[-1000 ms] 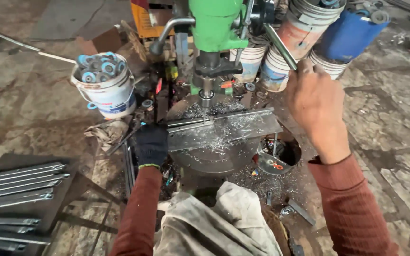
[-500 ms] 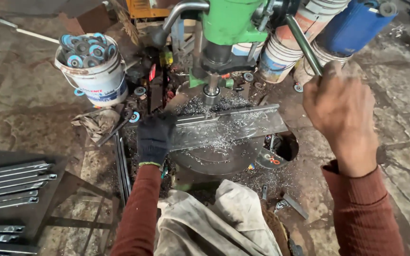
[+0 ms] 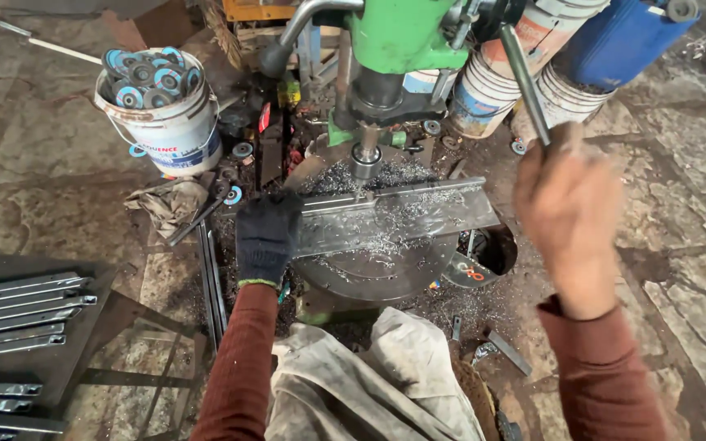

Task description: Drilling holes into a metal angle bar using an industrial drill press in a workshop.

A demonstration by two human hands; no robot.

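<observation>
From the head view, the left hand (image 3: pixel 267 237), in a dark knit glove, lies palm down on the near left end of a long flat grey steel bar (image 3: pixel 394 216), fingers spread and pressing rather than wrapped around it. The bar lies across the round metal work plate (image 3: pixel 369 273) of a green pillar drill (image 3: pixel 402 37), strewn with bright metal shavings, its far edge just under the drill's chuck (image 3: pixel 364 159).

The bare right hand (image 3: pixel 569 208) is raised to the right of the drill, its grip closed around the lower end of the slanted steel feed lever (image 3: pixel 525 73) that runs up to the drill head.

On the stone floor to the left stands a white plastic bucket (image 3: pixel 165 122) filled with blue-centred grinding discs. Behind the drill stand more white buckets (image 3: pixel 484 94) and a blue plastic can (image 3: pixel 623 37). At the lower left, a stack of similar flat steel bars (image 3: pixel 18 314) lies on a dark metal bench (image 3: pixel 83 359). A grey cloth (image 3: pixel 361 384) covers the person's lap.
</observation>
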